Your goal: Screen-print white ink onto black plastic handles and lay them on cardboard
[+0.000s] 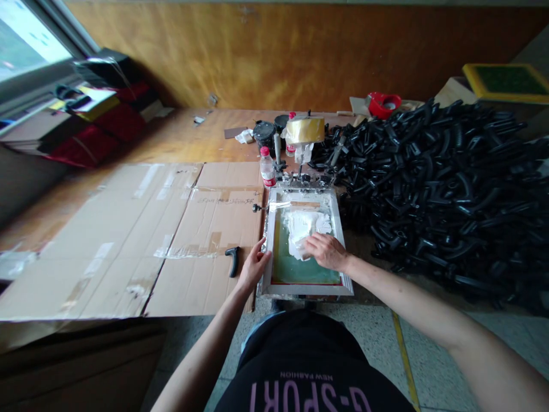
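A screen-printing frame (346, 269) with a pale metal rim and a green mesh lies flat in front of me. White ink (302, 226) is spread thickly over the middle of the mesh. My right hand (325, 250) is closed over the ink's lower right edge, gripping a small squeegee (306, 257) that its fingers mostly hide. At the frame's left rim rests my left hand (254, 266), thumb and fingers apart, touching the edge. Just left of that hand, a single black curved plastic handle (233, 262) lies on flattened cardboard (189, 286).
A big heap of black plastic handles (433, 189) fills the right side. Behind the frame stand a red-capped bottle (267, 169), black tubs (264, 135) and a clamp with a tape roll (305, 130). A red tape dispenser (384, 105) sits farther back. Red boxes (120, 117) are stacked left.
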`<action>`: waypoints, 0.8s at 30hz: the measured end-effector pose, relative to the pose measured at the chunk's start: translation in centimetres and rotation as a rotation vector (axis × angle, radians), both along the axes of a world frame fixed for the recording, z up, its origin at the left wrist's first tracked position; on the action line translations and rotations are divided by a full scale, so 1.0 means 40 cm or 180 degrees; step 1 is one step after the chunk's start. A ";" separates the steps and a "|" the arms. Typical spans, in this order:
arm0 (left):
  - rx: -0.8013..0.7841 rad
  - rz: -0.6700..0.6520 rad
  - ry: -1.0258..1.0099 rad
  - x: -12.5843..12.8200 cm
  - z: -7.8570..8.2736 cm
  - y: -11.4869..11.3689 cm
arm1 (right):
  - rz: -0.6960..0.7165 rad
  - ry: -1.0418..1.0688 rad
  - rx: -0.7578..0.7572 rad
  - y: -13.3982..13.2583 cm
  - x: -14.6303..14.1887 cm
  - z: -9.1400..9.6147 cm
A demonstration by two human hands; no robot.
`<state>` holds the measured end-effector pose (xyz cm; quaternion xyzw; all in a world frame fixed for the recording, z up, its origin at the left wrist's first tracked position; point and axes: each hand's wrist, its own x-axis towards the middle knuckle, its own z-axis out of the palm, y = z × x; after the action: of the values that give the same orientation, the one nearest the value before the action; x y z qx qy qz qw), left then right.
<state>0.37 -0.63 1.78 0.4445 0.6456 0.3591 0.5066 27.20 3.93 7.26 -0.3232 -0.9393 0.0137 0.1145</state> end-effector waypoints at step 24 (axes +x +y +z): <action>0.1190 0.0550 -0.1419 0.113 0.370 0.159 | -0.1669 -0.0229 -0.0962 0.050 0.053 -0.079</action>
<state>4.88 5.72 16.58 0.3837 0.4766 0.6023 0.5128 29.34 5.94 4.08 -0.5683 -0.8145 0.1118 0.0314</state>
